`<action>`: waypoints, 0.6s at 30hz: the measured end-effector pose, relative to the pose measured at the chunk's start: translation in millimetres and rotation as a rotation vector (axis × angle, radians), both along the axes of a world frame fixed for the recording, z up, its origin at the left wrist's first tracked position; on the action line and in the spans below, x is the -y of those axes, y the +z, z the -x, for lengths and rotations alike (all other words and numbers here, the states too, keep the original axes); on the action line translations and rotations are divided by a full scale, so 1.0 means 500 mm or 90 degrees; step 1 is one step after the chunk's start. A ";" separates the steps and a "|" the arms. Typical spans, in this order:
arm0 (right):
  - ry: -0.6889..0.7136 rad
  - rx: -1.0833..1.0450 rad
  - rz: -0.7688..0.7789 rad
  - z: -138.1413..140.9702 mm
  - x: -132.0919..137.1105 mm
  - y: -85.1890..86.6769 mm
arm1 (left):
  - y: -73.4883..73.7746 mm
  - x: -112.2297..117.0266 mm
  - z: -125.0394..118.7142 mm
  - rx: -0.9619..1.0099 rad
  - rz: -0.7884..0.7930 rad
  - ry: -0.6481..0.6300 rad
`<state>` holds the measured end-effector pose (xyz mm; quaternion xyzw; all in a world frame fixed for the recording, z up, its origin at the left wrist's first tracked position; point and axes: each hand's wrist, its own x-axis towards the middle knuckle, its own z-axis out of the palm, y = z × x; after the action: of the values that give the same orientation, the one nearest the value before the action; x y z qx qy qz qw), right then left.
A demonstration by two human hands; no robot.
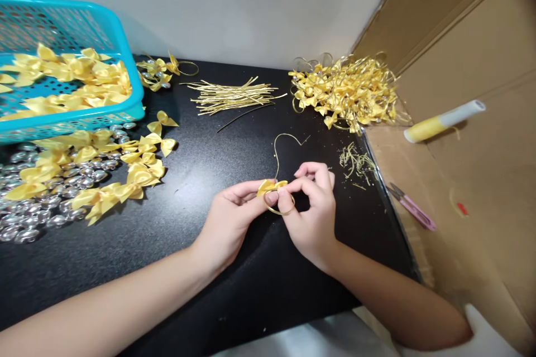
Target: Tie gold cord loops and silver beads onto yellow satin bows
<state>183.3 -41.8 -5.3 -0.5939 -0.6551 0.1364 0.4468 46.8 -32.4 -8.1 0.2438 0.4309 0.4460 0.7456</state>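
Observation:
My left hand (234, 217) and my right hand (312, 212) meet over the black table (234, 301), both pinched on a small yellow ribbon bow (271, 185). A thin gold cord (280, 148) runs from the bow, loops below my fingers and curls away up the table. Loose yellow bows (138, 170) lie to the left over clear glass beads (29, 217). A bundle of cut gold cords (232, 95) lies at the back centre. A heap of finished bows with gold loops (345, 92) sits at the back right.
A turquoise plastic basket (125, 106) holding more yellow bows stands at the back left. Gold cord scraps (355, 162) lie near the table's right edge. On the cardboard at the right lie pink snips (412, 207) and a yellow-and-white tube (444, 121).

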 end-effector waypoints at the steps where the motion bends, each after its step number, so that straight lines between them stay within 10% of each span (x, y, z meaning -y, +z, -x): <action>1: -0.001 0.000 0.000 0.001 0.000 -0.001 | 0.000 0.000 0.000 -0.004 0.000 0.001; 18: 0.066 0.215 -0.167 -0.005 0.027 0.019 | 0.006 0.000 -0.004 -0.073 -0.023 0.031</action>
<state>185.8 -55.4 4.2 -0.5105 -0.7626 -0.0283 0.3963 48.8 -32.6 -5.2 0.2721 0.4708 0.4571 0.7038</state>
